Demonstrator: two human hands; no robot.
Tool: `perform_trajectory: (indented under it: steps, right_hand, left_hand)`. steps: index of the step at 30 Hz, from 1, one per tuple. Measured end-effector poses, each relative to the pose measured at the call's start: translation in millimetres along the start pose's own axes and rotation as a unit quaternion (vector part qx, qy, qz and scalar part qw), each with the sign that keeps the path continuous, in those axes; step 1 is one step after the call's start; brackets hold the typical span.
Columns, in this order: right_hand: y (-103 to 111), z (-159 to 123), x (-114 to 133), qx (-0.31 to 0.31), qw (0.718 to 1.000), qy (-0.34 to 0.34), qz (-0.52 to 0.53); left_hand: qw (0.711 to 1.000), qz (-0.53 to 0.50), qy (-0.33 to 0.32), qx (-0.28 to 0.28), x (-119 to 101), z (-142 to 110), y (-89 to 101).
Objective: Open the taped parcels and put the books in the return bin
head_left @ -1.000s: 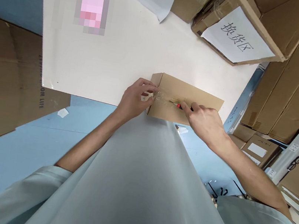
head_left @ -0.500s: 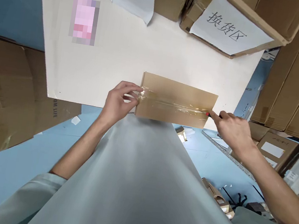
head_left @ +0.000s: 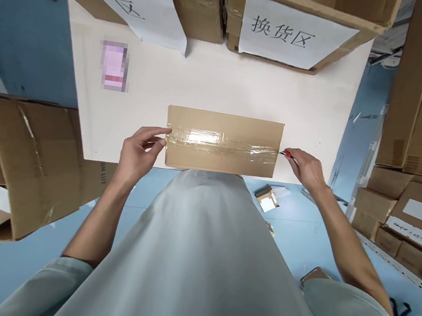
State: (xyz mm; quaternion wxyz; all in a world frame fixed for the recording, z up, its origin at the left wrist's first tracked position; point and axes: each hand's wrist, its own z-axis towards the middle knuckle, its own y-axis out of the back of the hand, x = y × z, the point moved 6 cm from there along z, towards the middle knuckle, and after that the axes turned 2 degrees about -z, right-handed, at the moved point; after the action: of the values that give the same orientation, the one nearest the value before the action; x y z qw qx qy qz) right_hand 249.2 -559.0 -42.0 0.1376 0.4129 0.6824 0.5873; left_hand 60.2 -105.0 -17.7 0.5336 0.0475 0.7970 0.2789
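White tabletop (head_left: 222, 83) lies under a taped cardboard box (head_left: 220, 159), its long axis running left to right along the near edge. The left hand's (head_left: 137, 155) thumb and fingertips close narrowly at the box's left end; the right hand's (head_left: 306, 169) fingers pinch a red cutter (head_left: 286, 153), tip at the right end.

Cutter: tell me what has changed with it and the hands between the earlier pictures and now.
The red cutter in the right hand has moved rightward along the taped top of the cardboard box, from near its middle to its right end. The camera's view has shifted too. Nothing was visibly let go: the right hand still holds the cutter, and the left hand stays at the box's left end.
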Motion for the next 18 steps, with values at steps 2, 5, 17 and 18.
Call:
perform_trajectory:
  steps: [2,5,17,18]
  right_hand:
    - [-22,4,0,-0.038,0.997,-0.012,0.071]
    - [-49,7,5,-0.078,0.986,-0.032,0.147]
    - [-119,-5,-19,-0.138,0.933,-0.208,0.26]
    - [-123,-5,-21,-0.136,0.923,-0.228,0.279]
  left_hand:
    - [1.0,0.027,0.003,-0.007,-4,-4,0.4]
    - [0.996,0.081,-0.013,-0.032,-13,-8,-1.1]
    - [0.97,0.181,-0.161,-0.024,-21,-5,-88.0]
    - [0.971,0.176,-0.162,-0.028,-19,-6,-85.7]
